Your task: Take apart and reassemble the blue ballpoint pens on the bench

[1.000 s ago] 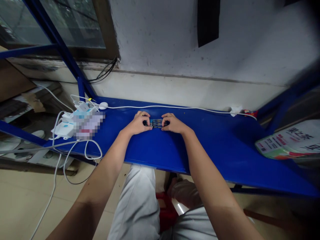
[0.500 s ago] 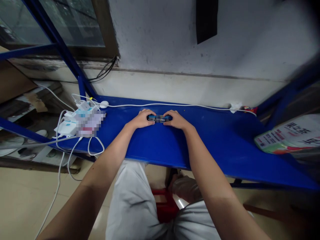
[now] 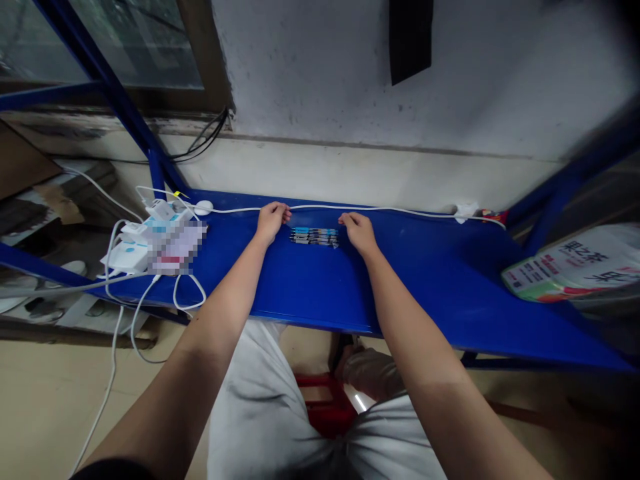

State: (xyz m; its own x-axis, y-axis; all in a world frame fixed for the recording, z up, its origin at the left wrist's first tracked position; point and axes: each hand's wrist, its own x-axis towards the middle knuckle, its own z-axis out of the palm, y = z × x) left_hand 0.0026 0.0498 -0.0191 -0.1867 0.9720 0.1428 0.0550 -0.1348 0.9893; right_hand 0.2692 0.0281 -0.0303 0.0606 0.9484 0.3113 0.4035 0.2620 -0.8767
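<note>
Several slim pens (image 3: 314,237) with blue, black and clear parts lie side by side on the blue table (image 3: 320,287), pointing left to right. Just beyond their left end is my left hand (image 3: 273,223), its fingers curled in a pinch and apart from the pens. My right hand (image 3: 358,231) is past their right end, fingers and thumb likewise drawn together. Whatever either pinch may hold is too small or hidden to make out. Neither hand touches the pens.
A white power strip (image 3: 133,250) with plugs and cables stands at the table's left, beside a blurred-out flat item (image 3: 180,248). A white cable (image 3: 400,211) runs along the back edge. A printed plastic package (image 3: 575,263) lies at the right. Blue frame posts rise at both sides.
Both hands have let go of the pen bundle and moved apart, slightly up and away. The pens now lie uncovered on the table. The view has shifted slightly.
</note>
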